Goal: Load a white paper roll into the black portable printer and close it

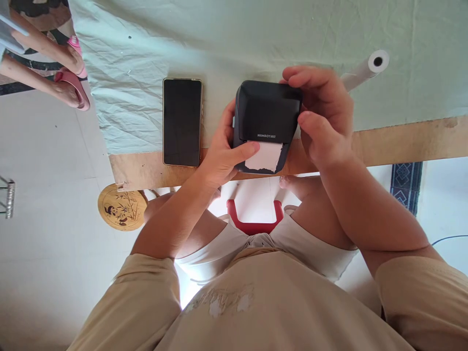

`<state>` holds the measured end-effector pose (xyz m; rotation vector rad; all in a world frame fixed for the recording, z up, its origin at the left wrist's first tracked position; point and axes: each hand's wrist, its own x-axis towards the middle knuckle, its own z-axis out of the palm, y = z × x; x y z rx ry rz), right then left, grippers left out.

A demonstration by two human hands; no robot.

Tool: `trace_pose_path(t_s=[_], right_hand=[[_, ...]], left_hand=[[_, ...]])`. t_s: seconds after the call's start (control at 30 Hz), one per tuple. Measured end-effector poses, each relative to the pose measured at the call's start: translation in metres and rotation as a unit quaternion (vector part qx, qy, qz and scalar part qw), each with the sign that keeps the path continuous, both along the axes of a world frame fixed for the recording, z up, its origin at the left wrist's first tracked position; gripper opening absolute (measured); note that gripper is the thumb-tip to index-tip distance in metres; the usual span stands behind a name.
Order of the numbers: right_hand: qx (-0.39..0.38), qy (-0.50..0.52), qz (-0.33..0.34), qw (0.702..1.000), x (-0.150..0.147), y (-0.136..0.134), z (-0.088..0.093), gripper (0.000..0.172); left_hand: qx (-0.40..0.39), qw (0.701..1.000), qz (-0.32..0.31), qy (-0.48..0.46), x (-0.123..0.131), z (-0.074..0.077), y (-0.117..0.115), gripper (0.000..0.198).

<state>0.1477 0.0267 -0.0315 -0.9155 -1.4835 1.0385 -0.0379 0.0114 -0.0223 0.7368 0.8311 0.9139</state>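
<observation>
A small black label printer sits near the table's front edge, with a white strip of paper sticking out of its slot. My left hand grips the printer's left side, its thumb pressed on the paper. My right hand wraps around the printer's right side, fingers curled over its top and back.
A dark phone lies face up left of the printer on the pale green cloth. A white paper roll lies at the right. Another person's feet in pink sandals are at top left. A round panda-painted stool stands below the table edge.
</observation>
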Motion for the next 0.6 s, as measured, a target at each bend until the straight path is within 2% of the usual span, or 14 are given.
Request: trace_pose_path(t_s=[0.2, 0.33, 0.43, 0.6], right_hand=[[-0.09, -0.013, 0.079, 0.993, -0.0038, -0.0044, 0.0032, 0.059], [-0.089, -0.033, 0.116, 0.989, -0.0057, -0.0049, 0.0029, 0.075], [-0.074, -0.041, 0.108, 0.991, -0.0069, -0.0043, 0.0017, 0.075], [-0.063, -0.046, 0.116, 0.99, -0.0037, -0.0046, 0.0035, 0.073]], left_hand=[[0.003, 1.0, 0.02, 0.002, 0.0028, 0.0009, -0.0019, 0.081], [0.017, 0.999, 0.032, -0.026, 0.0063, 0.0, -0.0058, 0.065], [0.016, 1.0, 0.016, -0.015, 0.006, -0.0003, -0.0071, 0.05], [0.008, 1.0, -0.007, 0.001, 0.0012, 0.0005, -0.0054, 0.05]])
